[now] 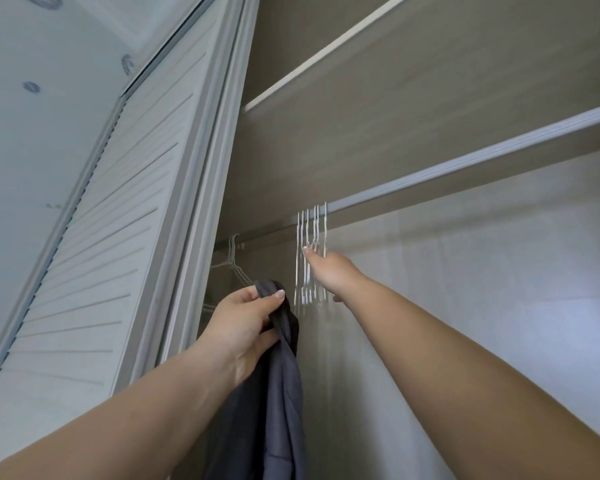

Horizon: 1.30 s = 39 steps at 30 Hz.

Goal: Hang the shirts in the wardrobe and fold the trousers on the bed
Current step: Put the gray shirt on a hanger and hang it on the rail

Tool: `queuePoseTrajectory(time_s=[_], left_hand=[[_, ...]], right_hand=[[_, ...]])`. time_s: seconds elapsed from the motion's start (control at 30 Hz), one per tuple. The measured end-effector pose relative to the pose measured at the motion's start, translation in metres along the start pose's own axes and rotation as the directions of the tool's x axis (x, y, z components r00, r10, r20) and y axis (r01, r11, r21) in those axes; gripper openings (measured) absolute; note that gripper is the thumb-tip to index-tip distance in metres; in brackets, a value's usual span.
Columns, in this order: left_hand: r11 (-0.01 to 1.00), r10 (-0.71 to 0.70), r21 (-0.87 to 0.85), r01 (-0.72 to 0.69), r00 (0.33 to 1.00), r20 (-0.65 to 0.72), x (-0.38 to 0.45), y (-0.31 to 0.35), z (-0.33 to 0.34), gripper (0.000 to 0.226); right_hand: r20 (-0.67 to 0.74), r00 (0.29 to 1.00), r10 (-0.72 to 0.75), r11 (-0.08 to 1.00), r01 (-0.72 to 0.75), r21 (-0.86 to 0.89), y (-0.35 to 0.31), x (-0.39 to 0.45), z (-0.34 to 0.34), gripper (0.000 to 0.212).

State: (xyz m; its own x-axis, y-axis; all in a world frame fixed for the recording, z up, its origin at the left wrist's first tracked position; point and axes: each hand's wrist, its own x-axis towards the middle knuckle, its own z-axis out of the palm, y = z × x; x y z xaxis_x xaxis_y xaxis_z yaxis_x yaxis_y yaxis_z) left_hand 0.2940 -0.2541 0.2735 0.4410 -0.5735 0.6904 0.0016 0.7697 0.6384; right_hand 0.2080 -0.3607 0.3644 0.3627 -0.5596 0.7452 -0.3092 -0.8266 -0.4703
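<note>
I look up into an open wardrobe. A dark grey shirt [278, 393] hangs down from my left hand [246, 323], which grips its top edge between thumb and fingers. Several white wire hangers [310, 237] hang bunched on the grey rail [447, 169]. My right hand [329, 271] reaches up into that bunch, its fingers among the hanger necks; whether they close round one is hidden. A second small group of white hangers [234, 261] hangs further left on the rail.
A wooden shelf [361, 64] runs above the rail. The white louvred sliding door [111, 237] stands at the left, close to my left arm. The wardrobe's pale back wall [482, 289] lies behind the hangers.
</note>
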Motion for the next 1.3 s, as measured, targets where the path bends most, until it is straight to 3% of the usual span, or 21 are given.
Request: queuePoseTrajectory(time_s=[0.1,0.3,0.67,0.97,1.17,1.23,1.3], left_hand=[[1.0,-0.001,0.01,0.001,1.0,0.001,0.004,-0.001,-0.003,0.009],[1.0,-0.013,0.011,0.013,1.0,0.0,0.007,-0.006,-0.005,0.011],[0.998,-0.059,-0.006,0.059,0.998,0.002,-0.002,-0.009,-0.006,0.011],[0.991,-0.135,-0.002,0.135,0.99,-0.033,-0.031,-0.015,0.009,0.027],[0.962,-0.176,0.207,0.177,0.984,-0.019,-0.057,-0.021,0.014,0.019],[0.851,-0.071,0.525,0.03,0.996,0.057,-0.064,-0.023,0.009,0.025],[0.531,0.063,0.814,-0.234,0.969,0.237,-0.072,-0.022,0.003,0.028]], right_hand=[[-0.043,0.999,-0.013,1.0,0.012,-0.021,0.002,0.005,0.01,0.057],[-0.264,0.964,0.022,0.987,0.02,0.157,0.011,0.016,0.02,0.052],[-0.543,0.84,0.01,0.976,0.11,0.188,0.015,0.016,0.005,0.041],[-0.58,0.814,0.033,0.966,0.123,0.227,0.041,-0.035,-0.025,0.029],[-0.585,0.811,-0.003,0.982,0.114,0.153,0.061,-0.102,-0.051,0.024],[-0.571,0.821,0.008,0.983,0.098,0.155,0.067,-0.127,-0.062,0.025],[-0.558,0.829,0.025,0.985,0.076,0.157,0.07,-0.155,-0.072,0.025]])
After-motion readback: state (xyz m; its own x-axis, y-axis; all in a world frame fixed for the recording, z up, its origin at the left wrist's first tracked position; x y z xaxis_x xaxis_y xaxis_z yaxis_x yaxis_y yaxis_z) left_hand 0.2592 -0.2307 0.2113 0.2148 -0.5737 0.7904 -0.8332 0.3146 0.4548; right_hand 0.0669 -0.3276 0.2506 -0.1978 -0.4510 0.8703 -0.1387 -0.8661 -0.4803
